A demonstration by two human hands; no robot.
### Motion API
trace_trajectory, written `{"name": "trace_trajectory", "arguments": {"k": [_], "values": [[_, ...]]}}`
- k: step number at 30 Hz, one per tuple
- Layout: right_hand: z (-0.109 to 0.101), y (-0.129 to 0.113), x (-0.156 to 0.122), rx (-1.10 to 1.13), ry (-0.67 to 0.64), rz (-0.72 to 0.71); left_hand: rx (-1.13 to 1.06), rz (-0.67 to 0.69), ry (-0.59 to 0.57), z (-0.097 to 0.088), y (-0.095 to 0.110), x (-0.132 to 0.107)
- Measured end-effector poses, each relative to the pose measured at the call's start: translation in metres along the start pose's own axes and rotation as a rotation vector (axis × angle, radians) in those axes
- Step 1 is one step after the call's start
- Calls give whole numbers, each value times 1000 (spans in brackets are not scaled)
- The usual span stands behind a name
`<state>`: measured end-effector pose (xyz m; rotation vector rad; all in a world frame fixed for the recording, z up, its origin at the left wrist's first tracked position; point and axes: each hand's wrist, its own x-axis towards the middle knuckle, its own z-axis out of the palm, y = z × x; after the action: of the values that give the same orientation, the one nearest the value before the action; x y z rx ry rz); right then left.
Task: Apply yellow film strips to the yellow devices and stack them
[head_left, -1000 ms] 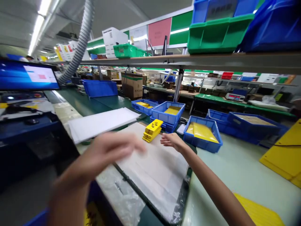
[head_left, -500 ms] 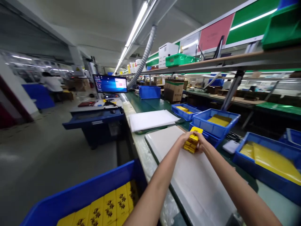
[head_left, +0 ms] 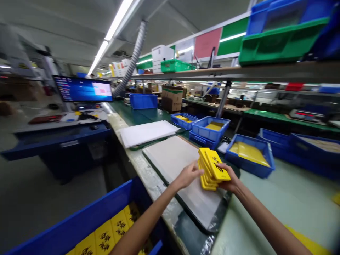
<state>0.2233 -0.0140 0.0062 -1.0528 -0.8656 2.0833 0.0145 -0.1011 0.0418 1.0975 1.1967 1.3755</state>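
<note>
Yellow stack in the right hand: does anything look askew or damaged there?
Yes, mildly: the yellow stack in the right hand looks askew. Its packs are fanned out, their edges out of line rather than squared up. I see no damage, though fine detail is too small to judge.

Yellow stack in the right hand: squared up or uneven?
Uneven. In the head view, the yellow stack leans in the right hand, its top piece offset from those beneath and the edges out of line.

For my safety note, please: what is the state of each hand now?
Left hand: loosely open, beside the yellow boxes; contact cannot be told.
Right hand: closed, holding the yellow boxes.
</note>
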Motion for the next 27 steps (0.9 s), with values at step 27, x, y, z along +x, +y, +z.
{"name": "trace_trajectory", "arguments": {"k": [27], "values": [[-56, 91, -196, 158, 519, -744, 199, 458, -796, 166, -133, -54]]}}
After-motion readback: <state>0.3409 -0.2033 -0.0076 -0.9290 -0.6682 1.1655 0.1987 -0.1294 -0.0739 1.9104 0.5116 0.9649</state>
